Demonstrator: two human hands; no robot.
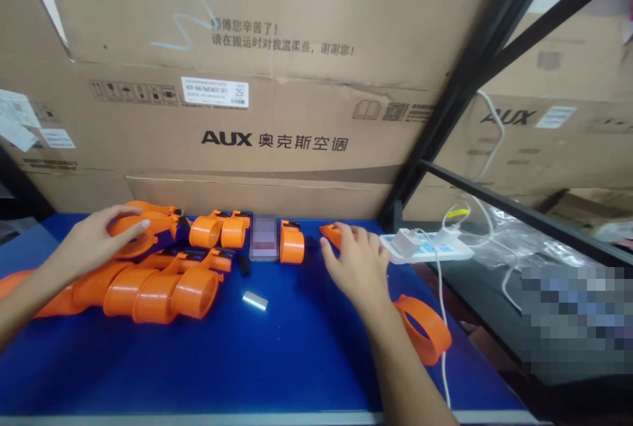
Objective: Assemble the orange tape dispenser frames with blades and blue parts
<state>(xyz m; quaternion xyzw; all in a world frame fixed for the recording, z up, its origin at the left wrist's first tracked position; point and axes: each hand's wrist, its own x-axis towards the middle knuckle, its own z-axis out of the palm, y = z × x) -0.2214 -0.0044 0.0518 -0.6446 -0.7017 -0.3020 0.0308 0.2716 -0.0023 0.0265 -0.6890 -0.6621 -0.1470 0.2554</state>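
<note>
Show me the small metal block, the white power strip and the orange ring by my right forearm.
small metal block (255, 301), head view, top face.
white power strip (430, 249), head view, upper surface.
orange ring (429, 328), head view, outer band.

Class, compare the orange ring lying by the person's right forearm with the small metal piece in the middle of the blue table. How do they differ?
The orange ring is bright plastic-looking orange; the metal piece is shiny silver-grey. The orange ring is an open loop and clearly larger; the metal piece is a small solid block. The orange ring lies partly hidden behind the forearm, while the metal piece lies alone, touching nothing. Both rest on the blue table, and neither hand holds them.
</note>
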